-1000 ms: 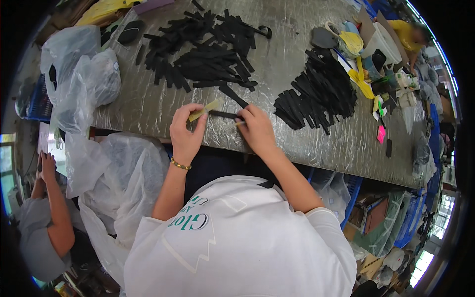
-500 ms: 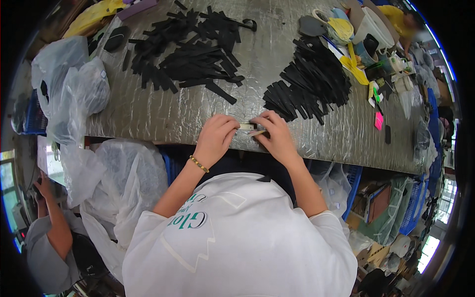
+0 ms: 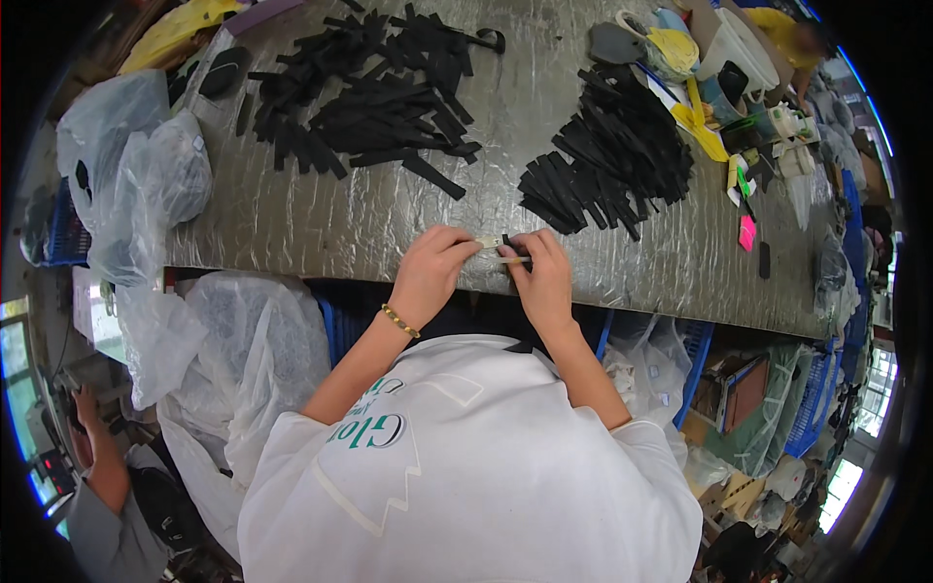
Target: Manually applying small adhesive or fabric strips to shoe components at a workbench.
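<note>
Close to the table's front edge, my left hand (image 3: 432, 270) pinches a small flat pale piece, ruler-like with dark marks (image 3: 489, 241). My right hand (image 3: 545, 280) is closed opposite it, fingers around the end of a short black strip (image 3: 504, 240) that meets the pale piece. A thin pale stick (image 3: 511, 259) also sticks out from the right fingers; its kind is too small to tell. Beyond my hands lie two heaps of black strips: a loose one (image 3: 389, 119) at the left and a more evenly fanned one (image 3: 612, 160) at the right.
The silvery table (image 3: 321, 228) has plastic bags (image 3: 146, 185) at its left end. Tubs (image 3: 743, 58), yellow scraps (image 3: 702, 126) and a pink tag (image 3: 746, 233) lie at the right. Blue crates (image 3: 814, 403) stand below. Another person's arm (image 3: 102, 457) shows at lower left.
Both hands have shifted slightly, the fingers drawing nearer each other around the pale piece. The person at lower left has lowered an arm.
</note>
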The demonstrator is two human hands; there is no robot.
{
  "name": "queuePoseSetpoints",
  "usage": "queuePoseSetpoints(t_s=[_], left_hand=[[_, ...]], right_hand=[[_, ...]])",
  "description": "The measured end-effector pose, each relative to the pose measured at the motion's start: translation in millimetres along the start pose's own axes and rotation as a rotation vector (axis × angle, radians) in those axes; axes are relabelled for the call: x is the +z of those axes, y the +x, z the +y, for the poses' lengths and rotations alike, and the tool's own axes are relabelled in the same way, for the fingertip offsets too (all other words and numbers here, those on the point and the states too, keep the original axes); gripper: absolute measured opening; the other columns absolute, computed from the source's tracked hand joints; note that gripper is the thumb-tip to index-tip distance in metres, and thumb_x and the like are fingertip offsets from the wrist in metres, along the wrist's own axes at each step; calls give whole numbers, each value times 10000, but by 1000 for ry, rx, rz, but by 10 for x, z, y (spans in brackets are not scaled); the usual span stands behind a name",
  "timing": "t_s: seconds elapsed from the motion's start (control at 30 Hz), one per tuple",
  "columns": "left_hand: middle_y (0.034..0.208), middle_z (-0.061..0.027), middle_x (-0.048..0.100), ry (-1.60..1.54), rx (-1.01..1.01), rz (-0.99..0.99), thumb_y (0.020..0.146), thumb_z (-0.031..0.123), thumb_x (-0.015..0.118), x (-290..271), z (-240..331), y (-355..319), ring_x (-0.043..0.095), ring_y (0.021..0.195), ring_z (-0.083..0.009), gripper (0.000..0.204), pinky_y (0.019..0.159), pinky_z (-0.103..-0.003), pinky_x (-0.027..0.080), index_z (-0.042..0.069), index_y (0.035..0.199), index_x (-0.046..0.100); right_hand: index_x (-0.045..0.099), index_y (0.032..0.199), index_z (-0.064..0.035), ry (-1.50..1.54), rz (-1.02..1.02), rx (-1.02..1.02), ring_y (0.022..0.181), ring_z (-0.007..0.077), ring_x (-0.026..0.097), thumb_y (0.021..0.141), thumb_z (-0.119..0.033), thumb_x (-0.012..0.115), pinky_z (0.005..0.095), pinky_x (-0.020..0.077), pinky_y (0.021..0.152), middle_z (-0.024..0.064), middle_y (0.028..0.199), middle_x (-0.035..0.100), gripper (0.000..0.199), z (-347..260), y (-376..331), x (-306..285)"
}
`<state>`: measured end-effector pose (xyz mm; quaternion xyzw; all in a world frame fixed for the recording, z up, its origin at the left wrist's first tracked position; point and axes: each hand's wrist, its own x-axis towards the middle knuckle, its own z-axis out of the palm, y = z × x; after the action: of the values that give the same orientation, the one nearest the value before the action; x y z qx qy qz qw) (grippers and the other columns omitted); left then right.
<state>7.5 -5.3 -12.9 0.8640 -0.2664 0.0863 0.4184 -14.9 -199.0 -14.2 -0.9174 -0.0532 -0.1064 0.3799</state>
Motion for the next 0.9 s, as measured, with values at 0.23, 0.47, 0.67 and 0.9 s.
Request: queuePoseSetpoints(t_s=[0.23,0.47,0.67,0.9], left_hand=[[994,-74,659,3,9,16,783,-18,652,87,-1,23,620,947,-285,230,815,-381,517,48,992,721],[977,-64,647,30,16,-6,750,-37,625,69,33,38,618,948,-266,313,816,-369,524,64,1024,736],[960,-63,627,93,54,-40,755,-16,614,90,29,60,612,932,-248,333,813,-357,527,88,1042,747],[951,-81,609,86,51,-43,774,-26,611,108,16,45,603,918,-273,370,805,-366,516,111,1090,746]], right_hand=[[639,946,-11,8,-12,16,849,360,585,847,-94,739,440,460,753,136,903,584,163,-4,11,-15],[610,966,23,116,209,-116,787,270,576,1023,-171,509,348,476,775,113,863,563,226,-20,238,-325],[649,971,49,492,-108,242,706,144,651,1022,-180,573,277,502,661,92,776,671,247,8,166,-240],[664,947,72,456,-108,242,688,143,677,984,-131,618,274,517,638,112,808,699,212,5,158,-187]])
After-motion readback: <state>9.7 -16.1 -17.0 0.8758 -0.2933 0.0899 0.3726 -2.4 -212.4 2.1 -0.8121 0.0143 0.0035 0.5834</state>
